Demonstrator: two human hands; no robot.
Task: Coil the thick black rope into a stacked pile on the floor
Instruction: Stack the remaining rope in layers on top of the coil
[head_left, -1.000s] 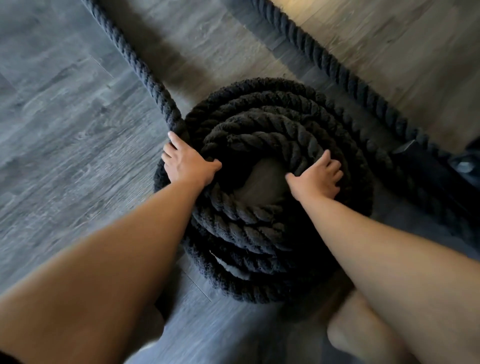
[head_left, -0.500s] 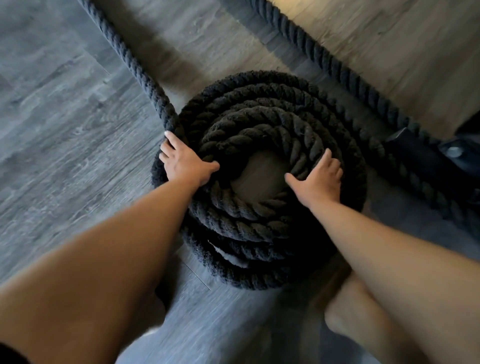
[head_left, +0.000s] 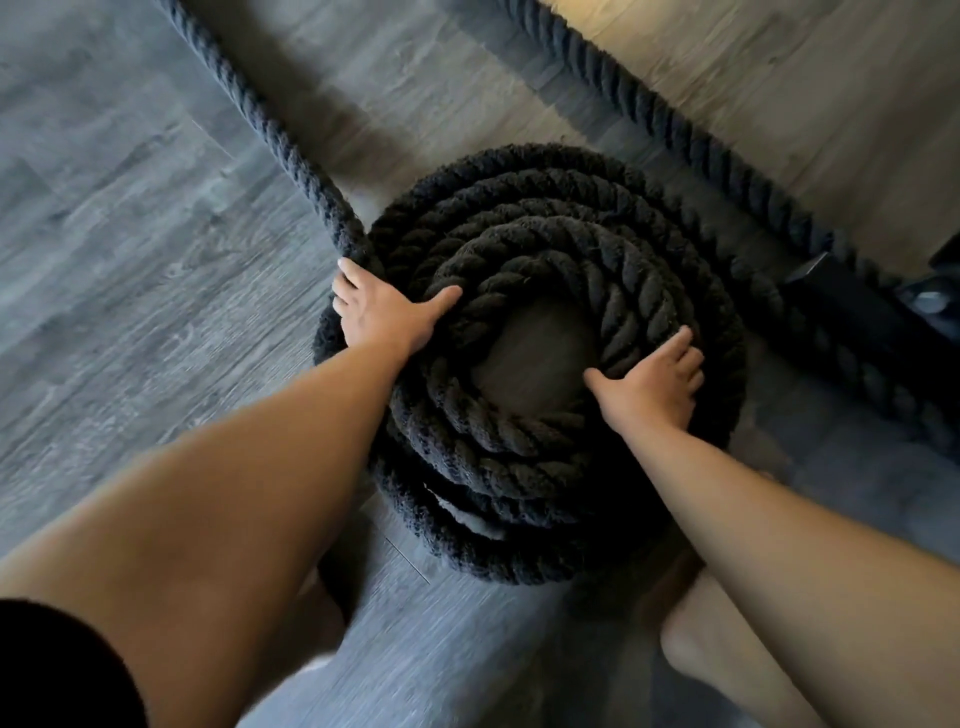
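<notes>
Pressing down, you lay your left hand (head_left: 387, 317) on the left rim of the stacked black rope coil (head_left: 519, 447) and your right hand (head_left: 652, 387) on its right, fingers straight, grasping nothing. The coil sits on a grey wood-grain plank floor (head_left: 130, 260). Beyond it, two rope lengths (head_left: 270, 130) run away across planks that are warmly lit at far right.

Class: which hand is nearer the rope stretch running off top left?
Left. The left hand touches the rope stretch beside the coil; the right hand rests on the coil's opposite rim.
</notes>
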